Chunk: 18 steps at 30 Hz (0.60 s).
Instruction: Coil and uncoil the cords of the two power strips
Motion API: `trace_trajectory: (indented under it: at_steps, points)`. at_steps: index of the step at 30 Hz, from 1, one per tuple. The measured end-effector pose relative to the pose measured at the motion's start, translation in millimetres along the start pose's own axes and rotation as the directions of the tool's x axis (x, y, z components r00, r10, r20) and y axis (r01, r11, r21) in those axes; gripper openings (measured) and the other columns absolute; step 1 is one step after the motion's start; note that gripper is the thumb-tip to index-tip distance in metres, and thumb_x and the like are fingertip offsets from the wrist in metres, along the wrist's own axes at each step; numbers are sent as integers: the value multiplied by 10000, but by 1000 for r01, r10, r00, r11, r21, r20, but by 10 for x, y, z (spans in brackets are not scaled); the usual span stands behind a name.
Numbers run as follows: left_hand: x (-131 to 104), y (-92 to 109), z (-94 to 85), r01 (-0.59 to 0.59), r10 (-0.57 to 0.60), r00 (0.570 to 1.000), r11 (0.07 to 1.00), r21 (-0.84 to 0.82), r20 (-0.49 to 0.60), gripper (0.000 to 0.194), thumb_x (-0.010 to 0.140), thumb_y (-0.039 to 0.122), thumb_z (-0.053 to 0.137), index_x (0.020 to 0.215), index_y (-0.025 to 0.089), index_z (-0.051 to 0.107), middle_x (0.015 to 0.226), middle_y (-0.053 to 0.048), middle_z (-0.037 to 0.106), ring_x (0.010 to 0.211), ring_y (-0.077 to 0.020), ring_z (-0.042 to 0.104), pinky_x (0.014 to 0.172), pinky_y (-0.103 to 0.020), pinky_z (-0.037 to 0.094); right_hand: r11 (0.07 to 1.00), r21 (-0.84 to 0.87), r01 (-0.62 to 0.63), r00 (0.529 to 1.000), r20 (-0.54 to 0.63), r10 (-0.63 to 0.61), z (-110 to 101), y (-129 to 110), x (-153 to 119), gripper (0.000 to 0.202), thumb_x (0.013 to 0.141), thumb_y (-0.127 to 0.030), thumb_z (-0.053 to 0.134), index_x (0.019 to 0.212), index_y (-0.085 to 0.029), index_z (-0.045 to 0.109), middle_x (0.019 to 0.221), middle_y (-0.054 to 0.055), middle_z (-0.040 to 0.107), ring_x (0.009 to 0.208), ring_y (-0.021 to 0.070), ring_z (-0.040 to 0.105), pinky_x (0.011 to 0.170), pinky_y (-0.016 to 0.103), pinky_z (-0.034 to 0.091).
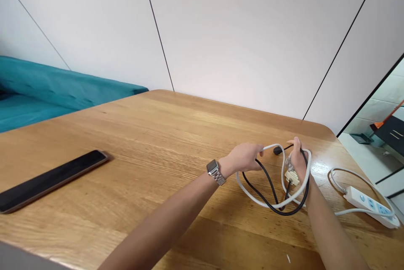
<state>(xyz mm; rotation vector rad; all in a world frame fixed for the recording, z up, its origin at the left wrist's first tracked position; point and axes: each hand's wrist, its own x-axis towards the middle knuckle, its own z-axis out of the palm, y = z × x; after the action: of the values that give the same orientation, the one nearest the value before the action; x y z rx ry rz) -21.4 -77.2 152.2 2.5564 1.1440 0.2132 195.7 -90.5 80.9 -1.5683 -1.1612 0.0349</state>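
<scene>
Toward the right of the table, my left hand [244, 157] is closed around a white cable [252, 196] and a black cable [268, 177]. Both run in loose loops from it to my right hand [297, 159], draping over that wrist. My right hand's fingers are curled on the cables, its thumb raised, with the fingertips partly hidden. A small black connector [277, 150] dangles between the hands on a thin black cord. Just beside the right wrist is an off-white plug block [292, 177], partly covered by the loops.
A white power strip [372, 207] with blue-marked sockets lies on the wooden table [158, 148] at the right, its white cord curving around it. A long, flat black device [53, 181] rests at the left. Behind stand a teal sofa [63, 84] and a white panelled wall [236, 38].
</scene>
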Motion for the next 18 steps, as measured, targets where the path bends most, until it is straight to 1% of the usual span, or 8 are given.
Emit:
trace_trajectory:
  at_steps: [2, 4, 7, 9, 11, 14, 16, 18]
  points:
    - [45, 89, 15, -81, 84, 995, 996, -48, 54, 487, 644, 273, 757, 1102, 180, 620, 776, -11, 626, 668, -173, 563, 598, -238, 384, 999, 14, -35, 999, 21, 35, -40, -52, -68, 579, 889, -636, 340, 676, -191, 642, 722, 73, 680, 732, 219, 610, 702, 312, 427]
    - [82, 138, 54, -196, 215, 974, 960, -198, 76, 544, 626, 265, 780, 1128, 175, 591, 704, 33, 574, 612, -137, 519, 571, -217, 362, 994, 39, -106, 994, 46, 104, -92, -89, -118, 553, 865, -655, 399, 687, -188, 633, 612, 36, 630, 606, 193, 574, 601, 298, 408]
    - [99, 158, 111, -339, 369, 929, 840, -425, -12, 394, 669, 283, 751, 1015, 157, 611, 668, 61, 523, 586, -96, 444, 577, -197, 345, 962, 114, -248, 966, 104, 237, -162, -114, -133, 548, 841, -682, 425, 805, -186, 655, 500, -23, 544, 467, 165, 513, 486, 281, 358]
    - [88, 154, 146, -392, 404, 910, 764, -513, -94, 238, 732, 303, 691, 889, 135, 629, 677, 52, 518, 599, -85, 416, 590, -195, 338, 938, 171, -302, 949, 151, 277, -188, -115, -112, 539, 833, -680, 439, 829, -187, 658, 503, -22, 560, 457, 163, 532, 475, 274, 371]
    - [72, 146, 187, -388, 392, 911, 699, -601, -132, 226, 785, 345, 632, 789, 119, 622, 643, 51, 473, 584, -77, 372, 567, -196, 309, 913, 238, -332, 937, 196, 290, -193, -106, -85, 517, 817, -665, 472, 775, -182, 654, 557, 11, 620, 511, 172, 590, 521, 275, 428]
    - [69, 128, 274, -323, 320, 936, 624, -712, -144, 322, 813, 430, 580, 724, 121, 592, 591, 59, 363, 559, -72, 298, 529, -200, 251, 841, 346, -415, 896, 317, 312, -180, -81, -61, 487, 787, -648, 513, 695, -185, 631, 582, 37, 651, 555, 185, 630, 593, 294, 488]
    - [90, 98, 348, -284, 234, 956, 611, -739, -175, 372, 824, 478, 544, 682, 134, 547, 582, 57, 324, 551, -73, 280, 518, -204, 233, 786, 404, -469, 860, 409, 303, -179, -65, -60, 459, 772, -637, 542, 651, -197, 600, 563, 29, 643, 529, 183, 624, 583, 299, 494]
    - [122, 39, 430, -240, 116, 970, 628, -740, -216, 426, 832, 526, 503, 623, 159, 453, 568, 58, 290, 532, -71, 259, 499, -208, 214, 732, 445, -517, 825, 488, 286, -194, -61, -63, 425, 760, -611, 583, 635, -205, 579, 541, 15, 633, 492, 175, 608, 527, 286, 476]
